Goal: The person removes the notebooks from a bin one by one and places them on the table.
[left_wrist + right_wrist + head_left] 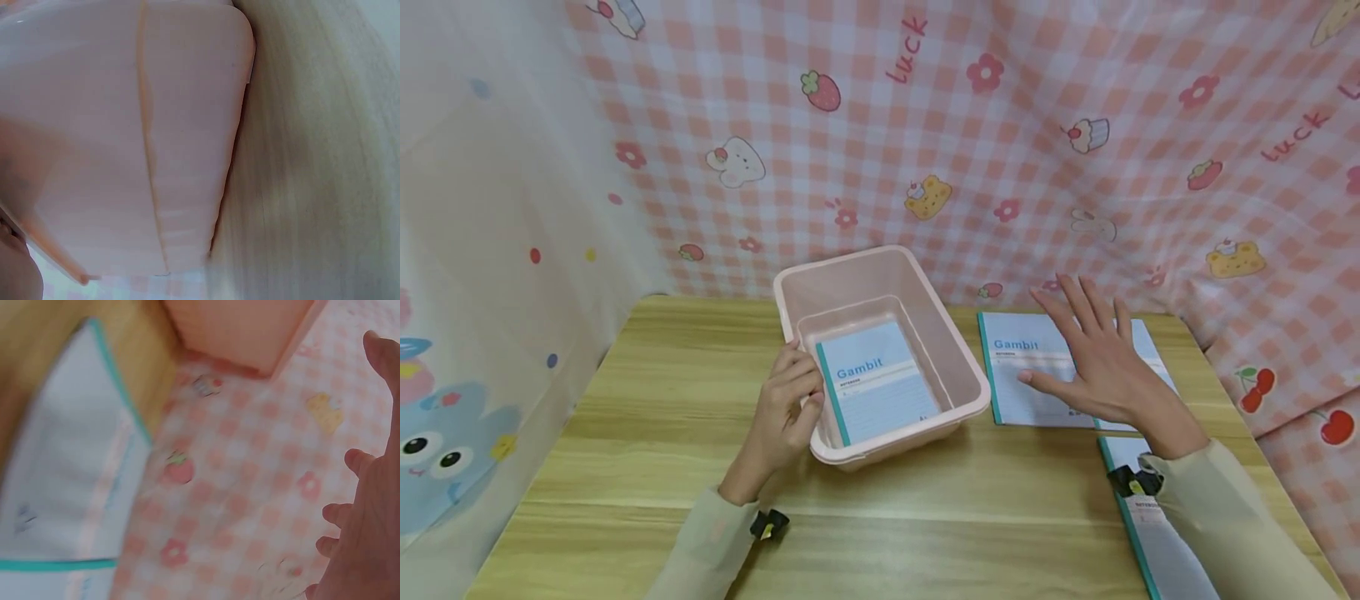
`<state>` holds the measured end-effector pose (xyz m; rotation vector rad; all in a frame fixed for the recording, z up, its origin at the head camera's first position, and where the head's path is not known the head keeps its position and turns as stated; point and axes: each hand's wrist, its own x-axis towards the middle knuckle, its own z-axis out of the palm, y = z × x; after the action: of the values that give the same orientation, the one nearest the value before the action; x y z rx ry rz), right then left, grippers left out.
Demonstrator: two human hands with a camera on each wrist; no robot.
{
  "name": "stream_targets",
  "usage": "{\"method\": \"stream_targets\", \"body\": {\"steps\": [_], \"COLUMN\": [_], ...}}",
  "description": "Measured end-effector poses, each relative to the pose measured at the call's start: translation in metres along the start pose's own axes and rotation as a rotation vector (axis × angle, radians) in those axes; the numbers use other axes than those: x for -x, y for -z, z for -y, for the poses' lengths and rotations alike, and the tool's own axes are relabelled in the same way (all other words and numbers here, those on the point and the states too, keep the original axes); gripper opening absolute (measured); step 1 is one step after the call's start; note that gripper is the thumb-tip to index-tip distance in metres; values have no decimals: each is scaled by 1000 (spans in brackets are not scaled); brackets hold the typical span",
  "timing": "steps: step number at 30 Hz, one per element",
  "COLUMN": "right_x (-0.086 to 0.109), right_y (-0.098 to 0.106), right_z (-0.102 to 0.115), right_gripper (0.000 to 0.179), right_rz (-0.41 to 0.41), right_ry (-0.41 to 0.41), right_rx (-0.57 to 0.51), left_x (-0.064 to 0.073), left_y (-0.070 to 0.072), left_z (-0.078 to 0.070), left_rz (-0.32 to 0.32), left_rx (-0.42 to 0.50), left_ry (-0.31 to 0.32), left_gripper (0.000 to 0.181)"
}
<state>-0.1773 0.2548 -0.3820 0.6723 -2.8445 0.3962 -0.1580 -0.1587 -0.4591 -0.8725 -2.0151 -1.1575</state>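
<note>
A pink plastic basin (pixel 951 350) stands on the table, with a light-blue "Gambit" notebook (pixel 880 383) lying flat inside it. My left hand (pixel 786 404) grips the basin's left rim, fingers over the edge. In the left wrist view the basin's outer wall (pixel 194 125) fills most of the picture. To the right, my right hand (pixel 1093 358) is spread, fingers apart and holding nothing, over two notebooks (pixel 1030 392) that lie side by side with teal spines. The right wrist view shows these notebooks (pixel 69 475) beside the spread fingers.
Another notebook (pixel 1157 525) lies nearer the front right, partly hidden under the right sleeve (pixel 1232 517). A pink checked cloth (pixel 880 150) hangs behind the wooden table (pixel 662 417), and a pale printed curtain (pixel 512 250) hangs at the left.
</note>
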Motion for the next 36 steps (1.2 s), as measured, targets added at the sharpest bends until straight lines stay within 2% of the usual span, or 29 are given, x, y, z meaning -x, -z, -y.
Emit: {"method": "stream_targets", "body": {"steps": [14,21,27,36], "right_x": [-65,-94,-115,-138], "right_y": [13,15,9,-7], "right_z": [53,81,102,130], "right_gripper": [100,95,98,100], "right_rz": [-13,67,119,189], "right_ry": [133,126,117,170], "right_rx": [59,121,149,156], "left_x": [1,0,-1,-1], "left_y": [0,0,0,1], "left_z": [-1,-1,-1,-2], "left_rz": [1,-5,-12,-5], "left_rx": [1,-2,-3,12], "left_ry": [15,7,-12,0], "left_gripper": [20,20,20,20]}}
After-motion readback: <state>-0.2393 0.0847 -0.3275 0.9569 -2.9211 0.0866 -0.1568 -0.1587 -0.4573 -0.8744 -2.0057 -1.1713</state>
